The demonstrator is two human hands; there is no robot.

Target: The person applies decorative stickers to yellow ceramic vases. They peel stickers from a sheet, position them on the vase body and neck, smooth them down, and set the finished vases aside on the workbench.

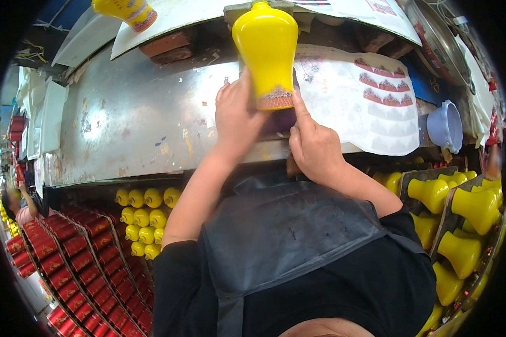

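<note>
A glossy yellow vase point(265, 50) lies with its narrow neck away from me and its base toward me. Round the base end runs a patterned red and blue decal band point(276, 99). My left hand point(237, 115) is closed against the vase's left side near the base, its fingers partly hidden. The outstretched index finger of my right hand point(316, 143) touches the right edge of the band. Its thumb is apart from that finger, and the other fingers are curled. Under the base end is a dark purple thing point(284, 121), mostly covered.
A sheet of decals point(385, 112) lies right of the vase, beside a pale bucket point(445, 126). Another yellow vase point(130, 12) stands far left, near bricks point(171, 48). Racked yellow vases point(461, 224) flank me right; red cylinders point(84, 264) and yellow bottles point(143, 216) are left.
</note>
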